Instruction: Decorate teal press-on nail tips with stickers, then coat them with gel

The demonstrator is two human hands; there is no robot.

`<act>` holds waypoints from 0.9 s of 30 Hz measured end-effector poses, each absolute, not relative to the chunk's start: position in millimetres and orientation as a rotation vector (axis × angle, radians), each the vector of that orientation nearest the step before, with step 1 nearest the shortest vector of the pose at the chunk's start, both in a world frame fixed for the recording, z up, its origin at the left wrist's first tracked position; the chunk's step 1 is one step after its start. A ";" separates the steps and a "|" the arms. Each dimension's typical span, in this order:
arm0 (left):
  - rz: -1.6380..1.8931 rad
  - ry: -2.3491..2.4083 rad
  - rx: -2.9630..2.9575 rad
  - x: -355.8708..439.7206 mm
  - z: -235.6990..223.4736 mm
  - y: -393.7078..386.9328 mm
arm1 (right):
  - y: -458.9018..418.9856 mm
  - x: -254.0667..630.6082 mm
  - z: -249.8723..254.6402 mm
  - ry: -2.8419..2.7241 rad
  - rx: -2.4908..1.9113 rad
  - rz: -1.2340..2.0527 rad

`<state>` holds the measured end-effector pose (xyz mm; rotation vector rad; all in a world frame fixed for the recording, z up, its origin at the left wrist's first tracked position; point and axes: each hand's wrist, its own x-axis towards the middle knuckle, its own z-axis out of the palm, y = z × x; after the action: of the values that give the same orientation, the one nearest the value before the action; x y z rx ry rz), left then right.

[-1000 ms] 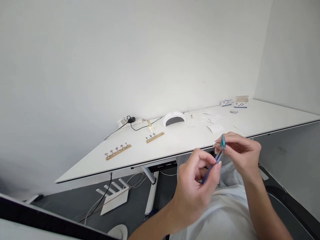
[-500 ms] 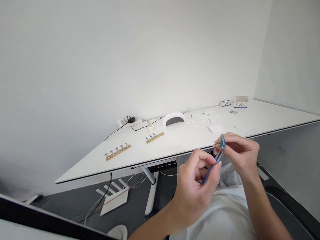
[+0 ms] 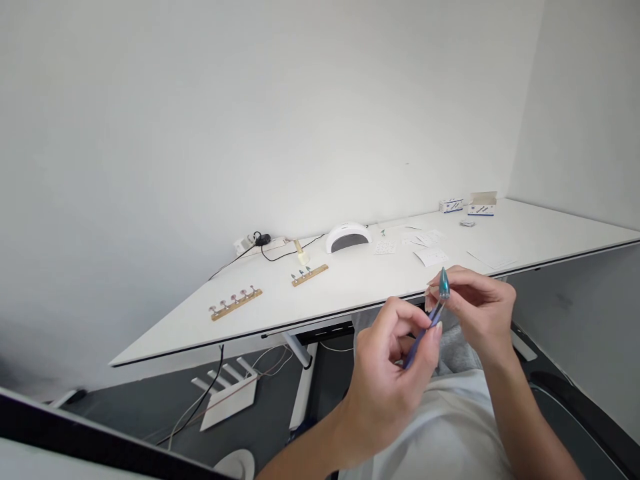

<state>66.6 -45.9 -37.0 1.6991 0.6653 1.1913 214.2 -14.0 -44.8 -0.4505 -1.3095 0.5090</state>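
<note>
My left hand [image 3: 395, 373] pinches a pair of purple tweezers [image 3: 414, 348] between thumb and index finger. The tweezers' metal tips point up and meet the wide lower end of a shiny teal false nail [image 3: 444, 285]. My right hand [image 3: 480, 303] has its thumb and fingers closed at that nail, pressed against its side. The nail stands with its pointed end up. Both hands are in front of the table's near edge, above my lap. Whether the tips grip the nail or only touch it, I cannot tell.
On the white table [image 3: 350, 283] stand a nail holder strip [image 3: 310, 275] with small teal nails and another strip [image 3: 237, 305] with bare-looking stands. Behind are a white nail lamp [image 3: 349, 237], a bottle [image 3: 301, 255], sticker sheets [image 3: 431, 256] and small boxes [image 3: 482, 205].
The nail and my right hand have shifted very slightly left and up. My left hand keeps its hold on the tweezers.
</note>
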 end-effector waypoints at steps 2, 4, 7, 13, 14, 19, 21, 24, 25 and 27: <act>1.192 0.667 1.699 66.5 -37.7 -45.9 | -14.3 213.9 -45.3 -1.303 -0.441 0.523; 1.194 0.675 1.697 66.7 -38.9 -45.5 | -14.2 213.8 -46.2 -1.286 -0.420 0.541; 1.197 0.680 1.702 67.0 -40.3 -44.5 | -12.9 214.5 -47.8 -1.263 -0.395 0.543; 1.362 0.631 1.748 56.1 -30.4 -41.1 | -9.4 218.6 -48.3 -1.311 -0.445 0.602; 1.443 0.615 1.758 52.2 -26.8 -40.0 | -9.2 219.0 -47.8 -1.331 -0.462 0.642; 1.710 0.554 1.795 32.2 -9.7 -28.9 | -8.8 218.6 -43.6 -1.390 -0.514 0.830; 1.821 0.478 1.798 25.8 -5.4 -22.0 | -8.2 218.3 -42.4 -1.421 -0.530 0.881; 2.023 0.414 1.820 16.8 -1.4 -11.8 | -6.5 217.9 -42.7 -1.446 -0.541 0.953; 2.074 0.415 1.827 14.0 -0.5 -9.2 | -5.9 217.6 -43.1 -1.448 -0.541 0.978; 2.142 0.384 1.790 9.8 0.5 -6.0 | -5.2 216.2 -43.9 -1.448 -0.537 1.015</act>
<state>9.8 -6.0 0.5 1.7902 0.3843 2.1421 216.2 -5.2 -43.9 -0.5373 -1.4480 1.0151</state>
